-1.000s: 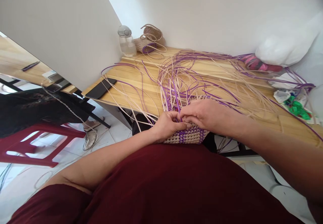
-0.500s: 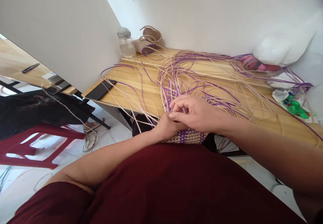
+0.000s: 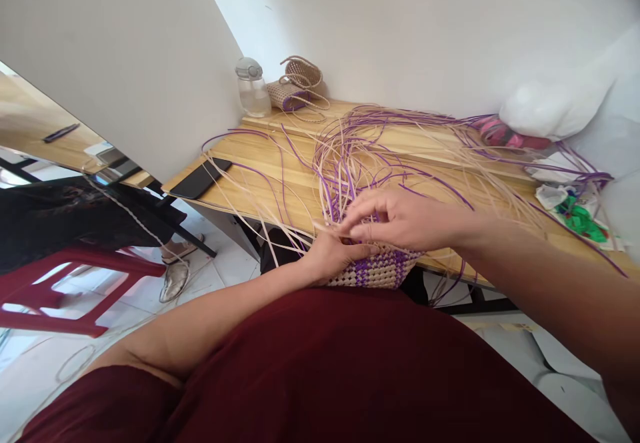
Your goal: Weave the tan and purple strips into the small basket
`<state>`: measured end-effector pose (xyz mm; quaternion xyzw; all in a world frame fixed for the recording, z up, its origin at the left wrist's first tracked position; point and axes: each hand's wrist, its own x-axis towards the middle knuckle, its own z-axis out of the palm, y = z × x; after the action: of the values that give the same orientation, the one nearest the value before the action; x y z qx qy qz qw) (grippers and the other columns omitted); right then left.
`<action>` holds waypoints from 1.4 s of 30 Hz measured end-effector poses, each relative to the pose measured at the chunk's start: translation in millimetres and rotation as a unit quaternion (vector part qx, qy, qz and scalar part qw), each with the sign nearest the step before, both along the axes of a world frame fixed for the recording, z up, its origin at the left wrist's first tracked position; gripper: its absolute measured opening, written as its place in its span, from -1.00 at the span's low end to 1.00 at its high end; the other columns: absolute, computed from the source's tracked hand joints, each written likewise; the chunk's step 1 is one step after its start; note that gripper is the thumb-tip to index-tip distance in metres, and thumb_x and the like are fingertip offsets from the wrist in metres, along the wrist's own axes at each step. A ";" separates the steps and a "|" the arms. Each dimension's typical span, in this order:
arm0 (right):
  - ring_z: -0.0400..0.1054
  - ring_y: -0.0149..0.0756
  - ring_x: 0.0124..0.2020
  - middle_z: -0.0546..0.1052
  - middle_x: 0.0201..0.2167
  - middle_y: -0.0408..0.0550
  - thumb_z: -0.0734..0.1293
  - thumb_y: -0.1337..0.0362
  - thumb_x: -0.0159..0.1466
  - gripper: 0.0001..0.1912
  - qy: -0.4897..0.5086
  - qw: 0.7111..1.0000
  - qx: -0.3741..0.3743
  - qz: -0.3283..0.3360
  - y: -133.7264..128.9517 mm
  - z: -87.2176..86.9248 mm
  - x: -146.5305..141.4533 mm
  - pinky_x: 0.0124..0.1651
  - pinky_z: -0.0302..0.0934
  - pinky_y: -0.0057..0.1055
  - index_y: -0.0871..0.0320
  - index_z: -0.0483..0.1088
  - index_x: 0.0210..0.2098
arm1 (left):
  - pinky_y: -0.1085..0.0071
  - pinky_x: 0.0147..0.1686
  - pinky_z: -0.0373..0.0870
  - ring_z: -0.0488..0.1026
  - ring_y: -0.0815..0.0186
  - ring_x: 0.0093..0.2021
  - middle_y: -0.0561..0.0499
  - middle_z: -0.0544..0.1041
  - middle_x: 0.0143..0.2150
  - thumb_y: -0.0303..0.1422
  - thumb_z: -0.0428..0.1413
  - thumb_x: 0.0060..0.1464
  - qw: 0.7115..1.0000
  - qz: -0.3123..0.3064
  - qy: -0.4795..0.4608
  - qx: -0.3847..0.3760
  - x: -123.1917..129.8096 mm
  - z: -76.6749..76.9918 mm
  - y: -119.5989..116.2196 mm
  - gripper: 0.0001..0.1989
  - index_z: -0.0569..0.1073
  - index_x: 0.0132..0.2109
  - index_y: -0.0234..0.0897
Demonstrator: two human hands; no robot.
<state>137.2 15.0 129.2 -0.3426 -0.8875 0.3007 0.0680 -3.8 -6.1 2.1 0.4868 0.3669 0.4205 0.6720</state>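
Observation:
A woven piece (image 3: 383,270) in beige and purple rests against my body at the table's front edge. My left hand (image 3: 330,253) grips its upper left edge, thumb lying across the weave. Just above it, my right hand (image 3: 385,216) has thumb and forefinger pinched around a pale strand beside the left fingertips. Long loose beige and purple strands (image 3: 345,156) rise from the piece and spread over the wooden table (image 3: 300,190). Other strands hang off to the left. The fingers partly hide the weave's edge.
A black phone (image 3: 201,178) lies at the table's left corner. At the back stand a lidded bottle (image 3: 253,93) and small woven baskets (image 3: 290,93). White plastic bag (image 3: 555,106) at right, green item (image 3: 585,220) below it. A red stool (image 3: 85,283) and a person's shoe (image 3: 176,280) are left.
My right hand has shifted slightly right, its fingertips now lower and pinched at a strand. My left thumb now lies flatter over the weave, and more of the woven piece shows.

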 end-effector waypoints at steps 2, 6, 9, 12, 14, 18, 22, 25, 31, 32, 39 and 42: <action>0.34 -0.28 -0.27 0.56 -0.38 -0.05 0.31 0.30 0.21 -0.82 -0.069 0.994 0.081 0.018 1.1 -9.6 3.5 -0.09 0.15 -0.29 0.11 0.59 -0.35 | 0.42 -0.35 0.28 0.37 0.38 -0.41 0.04 0.50 -0.45 -0.24 0.36 -0.21 1.000 -0.029 0.003 0.010 -0.7 -3.5 0.8 -0.73 0.55 -0.41 -0.35; 0.32 -0.34 -0.37 0.52 -0.44 -0.08 0.29 0.25 0.26 -0.81 0.044 0.998 0.043 -0.022 -8.2 1.2 -5.2 -0.22 0.19 -0.36 0.15 0.55 -0.35 | 0.43 -0.36 0.27 0.34 0.40 -0.42 0.05 0.46 -0.47 -0.22 0.36 -0.20 0.999 -0.013 0.017 0.036 -1.9 -3.7 0.4 -0.71 0.51 -0.44 -0.35; 0.34 -0.38 -0.37 0.55 -0.33 -0.09 0.18 0.11 0.37 -0.67 0.212 0.974 -0.028 -0.076 -9.1 21.9 -11.3 -0.29 0.21 -0.41 0.10 0.52 -0.13 | 0.45 -0.41 0.24 0.31 0.44 -0.46 0.06 0.46 -0.48 -0.19 0.36 -0.19 0.999 -0.010 0.036 0.031 -2.2 0.1 -0.9 -0.69 0.49 -0.45 -0.34; 0.36 -0.35 -0.31 0.56 -0.30 -0.07 0.24 0.16 0.33 -0.72 0.125 0.992 -0.007 -0.004 0.4 19.3 -4.8 -0.22 0.22 -0.38 0.09 0.56 -0.18 | 0.46 -0.41 0.25 0.33 0.43 -0.46 0.05 0.49 -0.47 -0.19 0.36 -0.19 0.999 -0.016 0.024 0.017 -1.5 0.7 -0.8 -0.70 0.53 -0.41 -0.34; 0.36 -0.30 -0.27 0.56 -0.34 -0.05 0.32 0.29 0.23 -0.82 -0.019 0.998 0.046 0.046 6.5 5.9 2.0 -0.16 0.21 -0.34 0.11 0.59 -0.29 | 0.44 -0.35 0.29 0.38 0.40 -0.41 0.02 0.52 -0.43 -0.22 0.37 -0.22 1.000 -0.021 -0.001 0.000 -0.6 -0.3 -0.1 -0.70 0.57 -0.36 -0.36; 0.34 -0.34 -0.36 0.53 -0.43 -0.09 0.33 0.36 0.19 -0.86 -0.041 0.996 0.067 0.040 4.7 2.0 0.4 -0.24 0.19 -0.36 0.12 0.56 -0.38 | 0.44 -0.34 0.28 0.37 0.42 -0.43 0.04 0.51 -0.45 -0.25 0.38 -0.24 0.999 -0.031 -0.019 -0.021 0.3 0.7 0.0 -0.71 0.56 -0.40 -0.36; 0.25 -0.51 -0.48 0.50 -0.33 -0.18 0.25 0.20 0.32 -0.80 0.270 0.957 -0.015 -0.102 0.8 39.5 -14.7 -0.42 0.12 -0.48 0.10 0.49 -0.27 | 0.47 -0.45 0.18 0.26 0.48 -0.51 0.11 0.42 -0.55 -0.21 0.37 -0.21 1.000 -0.021 0.012 -0.001 -0.9 3.7 -0.9 -0.69 0.47 -0.50 -0.34; 0.28 -0.47 -0.45 0.48 -0.41 -0.17 0.26 0.15 0.31 -0.76 0.204 0.976 -0.034 -0.073 6.1 40.9 -13.6 -0.38 0.14 -0.46 0.11 0.51 -0.34 | 0.46 -0.49 0.10 0.20 0.49 -0.54 0.13 0.37 -0.58 -0.18 0.36 -0.20 0.999 -0.025 0.028 0.019 -2.1 2.5 -0.1 -0.68 0.46 -0.51 -0.34; 0.39 -0.35 -0.38 0.55 -0.45 -0.13 0.30 0.43 0.16 -0.81 -0.142 0.986 0.045 0.072 11.9 -5.5 -1.1 -0.27 0.20 -0.38 0.11 0.56 -0.41 | 0.46 -0.45 0.15 0.27 0.44 -0.48 0.07 0.45 -0.48 -0.18 0.37 -0.24 0.999 -0.037 0.018 -0.010 -2.1 -2.5 0.7 -0.67 0.55 -0.38 -0.34; 0.39 -0.36 -0.40 0.55 -0.46 -0.13 0.30 0.41 0.18 -0.83 -0.115 0.990 0.048 0.063 12.6 -0.6 -3.4 -0.29 0.21 -0.39 0.12 0.55 -0.41 | 0.45 -0.42 0.19 0.30 0.43 -0.46 0.06 0.47 -0.47 -0.18 0.38 -0.24 0.999 -0.035 0.013 -0.019 -1.8 -2.5 0.4 -0.67 0.56 -0.37 -0.34; 0.33 -0.52 -0.49 0.51 -0.41 -0.16 0.27 0.22 0.32 -0.79 0.168 0.980 0.080 -0.076 27.5 69.3 -24.7 -0.41 0.16 -0.50 0.22 0.48 -0.24 | 0.41 -0.31 0.28 0.38 0.38 -0.38 0.01 0.53 -0.39 -0.18 0.37 -0.22 0.998 -0.016 0.056 -0.012 -2.8 1.7 -1.9 -0.68 0.58 -0.36 -0.33; 0.35 -0.44 -0.45 0.54 -0.46 -0.15 0.35 0.36 0.16 -0.91 -0.155 0.985 0.069 0.018 20.8 38.8 -20.5 -0.38 0.13 -0.46 0.19 0.54 -0.39 | 0.42 -0.32 0.26 0.36 0.41 -0.42 0.05 0.51 -0.44 -0.21 0.39 -0.24 0.999 -0.029 0.005 -0.029 -2.2 0.5 -1.4 -0.68 0.56 -0.37 -0.33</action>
<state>116.7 35.8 168.0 -0.3633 -0.9121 0.1829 -0.0521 -6.0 -7.5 2.6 0.4802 0.3679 0.3875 0.6956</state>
